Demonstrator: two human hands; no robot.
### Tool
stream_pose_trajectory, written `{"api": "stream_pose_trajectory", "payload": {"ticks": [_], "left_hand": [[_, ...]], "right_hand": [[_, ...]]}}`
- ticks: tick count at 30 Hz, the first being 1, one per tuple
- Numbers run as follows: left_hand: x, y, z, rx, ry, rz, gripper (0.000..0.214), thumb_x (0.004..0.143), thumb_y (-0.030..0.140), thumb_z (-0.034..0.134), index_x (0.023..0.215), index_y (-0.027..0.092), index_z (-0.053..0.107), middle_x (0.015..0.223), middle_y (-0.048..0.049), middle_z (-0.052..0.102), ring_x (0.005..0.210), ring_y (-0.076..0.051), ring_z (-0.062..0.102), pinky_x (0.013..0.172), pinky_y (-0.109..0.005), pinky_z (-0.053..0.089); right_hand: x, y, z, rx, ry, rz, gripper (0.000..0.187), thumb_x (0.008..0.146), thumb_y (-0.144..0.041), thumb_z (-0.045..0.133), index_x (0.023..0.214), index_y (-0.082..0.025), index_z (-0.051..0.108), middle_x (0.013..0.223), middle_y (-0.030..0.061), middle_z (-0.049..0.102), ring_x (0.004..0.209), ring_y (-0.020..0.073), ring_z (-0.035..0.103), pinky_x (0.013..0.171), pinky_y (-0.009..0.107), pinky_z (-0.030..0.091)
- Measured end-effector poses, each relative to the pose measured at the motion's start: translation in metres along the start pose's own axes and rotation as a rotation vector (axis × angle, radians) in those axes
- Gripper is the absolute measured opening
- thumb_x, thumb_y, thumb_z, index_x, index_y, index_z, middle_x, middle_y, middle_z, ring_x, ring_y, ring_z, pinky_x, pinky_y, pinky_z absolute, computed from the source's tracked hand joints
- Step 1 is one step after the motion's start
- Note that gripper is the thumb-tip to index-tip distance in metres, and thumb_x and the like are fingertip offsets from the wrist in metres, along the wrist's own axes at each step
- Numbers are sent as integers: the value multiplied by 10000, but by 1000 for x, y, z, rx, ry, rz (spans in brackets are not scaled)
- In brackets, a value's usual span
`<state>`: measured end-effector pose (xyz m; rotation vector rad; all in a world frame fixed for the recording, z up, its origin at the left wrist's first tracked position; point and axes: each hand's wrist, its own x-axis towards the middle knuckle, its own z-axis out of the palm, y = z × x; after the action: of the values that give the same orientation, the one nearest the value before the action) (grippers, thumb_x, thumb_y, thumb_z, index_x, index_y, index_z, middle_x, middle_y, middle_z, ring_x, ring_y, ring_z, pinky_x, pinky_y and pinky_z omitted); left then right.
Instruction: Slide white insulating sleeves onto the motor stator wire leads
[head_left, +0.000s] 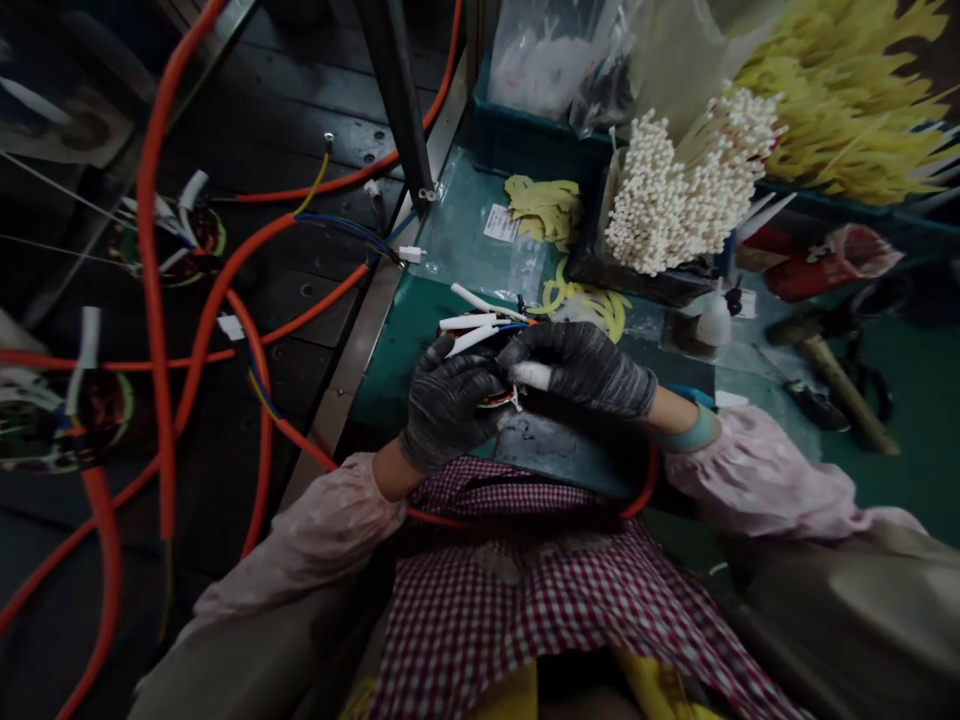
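Observation:
My left hand [448,402] and my right hand [581,368], both in dark grey knit gloves, meet over a green workbench [397,350]. Between them sits a small bunch of wire ends [499,398], partly hidden by my fingers. My left fingers pinch this bunch. My right hand closes on a white cable end [531,375]. Several white-sheathed wires [472,322] fan out beyond my left hand, with thin blue wire among them. An orange cable [296,445] runs from the left toward my hands and passes under my forearms.
Orange cables with white fittings [154,300] sprawl over a dark slatted surface at left. A dark metal post [397,100] rises behind the bench. A bin holds white-tipped wire bundles [686,185]. Yellow bundles [840,100], a plastic bottle [714,322] and a wooden-handled hammer [825,375] lie at right.

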<state>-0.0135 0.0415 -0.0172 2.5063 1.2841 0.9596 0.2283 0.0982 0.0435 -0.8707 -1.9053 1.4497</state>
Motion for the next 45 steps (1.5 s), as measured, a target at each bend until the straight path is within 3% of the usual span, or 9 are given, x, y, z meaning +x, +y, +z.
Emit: {"api": "stream_pose_trajectory", "payload": {"ticks": [6,13,16,22,27,32,37,42,45], "left_hand": [[6,3,-2,-20,148,104,178,1104,445,740,1068,281,798,1101,2,881,1113,-227,847,1341,-490,513],[5,6,-2,-64,95,32,169,1080,449,753,1056,287,794,1013,9,874,990,-234,839,1368,-563,488],[5,6,-4,-59,46,-11,121,1056,413,739,1032,302,782,1006,12,873,992,-240,839,1382,-588,473],[12,6,-9,-69,92,45,133,1078,382,733,1009,274,771,1033,-3,882,1025,-244,859,1371,-566,491],[14,2,-4,19,100,95,135,1057,417,781,1078,294,833,1165,-26,907,1189,-282,849,1363,-556,473],[3,-5,-6,83,104,159,157,1033,369,832,1179,316,807,1214,13,903,1232,-283,809,1336,-550,428],[-18,-36,-30,282,40,210,261,1026,418,859,1279,405,795,1542,19,809,1429,-352,689,1292,-634,405],[-3,-73,-48,222,-19,529,145,1081,404,813,1221,382,782,1401,14,868,1471,-303,706,1299,-587,474],[10,-72,-49,113,-77,647,113,1092,327,806,1202,319,781,1265,-17,893,1368,-259,776,1202,-463,595]], "right_hand": [[-4,11,0,-64,33,-48,200,1098,-389,786,1132,-207,861,1101,71,901,974,235,841,926,380,690],[-24,26,-1,-395,-128,-349,236,1183,-375,672,1182,-248,872,1133,92,876,1062,245,818,991,427,700],[-40,34,4,-465,-40,-307,212,1172,-391,712,1212,-250,865,1146,89,884,1081,266,822,1029,480,714],[-33,20,28,-377,-138,-156,331,1218,-378,542,1180,-281,856,1077,53,879,980,227,823,978,418,734],[23,12,36,-568,151,-106,260,1131,-359,571,1069,-263,804,1090,124,837,1029,327,783,1043,558,693],[20,13,10,-537,444,-77,290,1132,-401,603,1329,-233,732,1321,172,787,1198,359,760,1132,577,646],[33,34,0,-654,128,210,515,952,-270,860,1435,-140,739,1364,209,835,1224,371,793,1127,565,649],[77,41,-10,-402,-130,49,498,932,-168,879,1420,-159,781,1428,154,851,1263,273,805,1185,448,635],[55,35,-27,-355,-106,52,486,1011,-329,873,1453,-161,762,1386,136,865,1179,252,829,1065,401,693]]}}
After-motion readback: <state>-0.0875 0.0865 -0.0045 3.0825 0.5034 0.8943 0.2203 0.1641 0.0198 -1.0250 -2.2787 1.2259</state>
